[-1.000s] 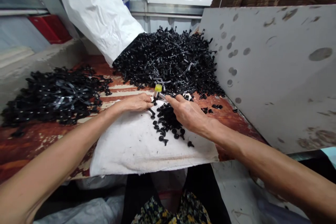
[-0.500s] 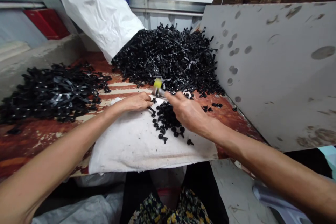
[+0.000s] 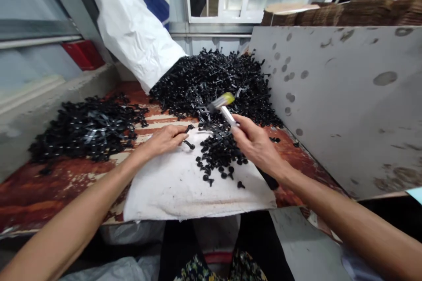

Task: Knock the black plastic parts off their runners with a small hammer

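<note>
A small yellow-headed tool (image 3: 224, 103) with a bright metal shaft slants up from the right hand (image 3: 256, 145), held in a narrow pinch between thumb and forefinger, its head over the near edge of a large heap of black plastic fasteners (image 3: 211, 83). Loose fasteners (image 3: 219, 153) lie on a white cloth (image 3: 158, 189) at the front edge of the rust-stained table (image 3: 59, 189). The left hand (image 3: 161, 140) rests on the cloth's far edge, its fingers barely parted, tips beside two fasteners; whether they grip one is unclear.
</note>
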A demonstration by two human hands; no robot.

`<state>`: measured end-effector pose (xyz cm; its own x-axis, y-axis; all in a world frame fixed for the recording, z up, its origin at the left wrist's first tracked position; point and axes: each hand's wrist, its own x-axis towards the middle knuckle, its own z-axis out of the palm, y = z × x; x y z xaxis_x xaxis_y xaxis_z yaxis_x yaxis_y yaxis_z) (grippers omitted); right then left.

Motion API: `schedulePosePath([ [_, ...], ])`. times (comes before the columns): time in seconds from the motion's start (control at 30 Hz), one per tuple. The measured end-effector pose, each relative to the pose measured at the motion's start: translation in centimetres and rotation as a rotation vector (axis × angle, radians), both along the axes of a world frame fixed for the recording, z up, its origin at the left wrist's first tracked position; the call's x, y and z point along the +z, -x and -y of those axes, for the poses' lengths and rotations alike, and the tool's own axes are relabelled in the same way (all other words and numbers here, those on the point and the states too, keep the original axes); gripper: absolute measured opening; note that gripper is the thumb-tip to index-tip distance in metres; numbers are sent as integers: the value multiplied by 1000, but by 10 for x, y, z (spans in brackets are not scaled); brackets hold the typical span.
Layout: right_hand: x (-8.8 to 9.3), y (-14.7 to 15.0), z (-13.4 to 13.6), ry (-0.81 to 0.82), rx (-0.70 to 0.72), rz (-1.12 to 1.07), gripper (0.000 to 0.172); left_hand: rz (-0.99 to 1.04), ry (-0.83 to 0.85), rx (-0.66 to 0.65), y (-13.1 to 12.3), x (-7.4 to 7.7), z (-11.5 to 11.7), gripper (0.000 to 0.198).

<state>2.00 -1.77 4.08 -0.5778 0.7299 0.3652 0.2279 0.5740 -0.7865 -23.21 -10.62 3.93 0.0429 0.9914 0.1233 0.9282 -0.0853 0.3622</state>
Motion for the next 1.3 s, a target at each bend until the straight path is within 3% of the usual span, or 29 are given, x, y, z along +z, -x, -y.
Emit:
schedulePosePath([
  [0.13, -21, -36, 9, 711, 7, -393, 30, -496, -523, 131, -12, 0, 57, 21],
  [0.2, -36, -50, 10, 924, -17, -519, 35, -727, -689, 87, -21, -1, 78, 15],
  [0.3, -56, -63, 6, 1081, -3, -686, 36, -862, -776, 3, -33, -1, 93, 14],
  [0.43, -67, -70, -1, 1154, 63, -832, 30, -892, -791, -32, -43, 4, 97, 16],
  [0.67, -67, -76, -3, 1280, 93, -902, 28, -945, -823, -83, -54, 12, 97, 19],
  [0.9, -73, -81, -8, 1323, 176, -931, 21, -856, -857, -115, -50, 15, 104, 32],
  [1.07, -76, -82, -9, 1348, 156, -941, 20, -840, -866, -147, -49, 10, 108, 33],
  [1.2, -75, -83, -6, 1350, 155, -939, 21, -707, -833, 2, -26, 4, 97, 25],
  [1.27, -74, -83, -5, 1359, 149, -943, 22, -605, -739, 204, 4, 14, 92, 17],
  [1.3, -73, -83, -5, 1365, 150, -948, 23, -566, -703, 381, 22, 23, 90, 16],
])
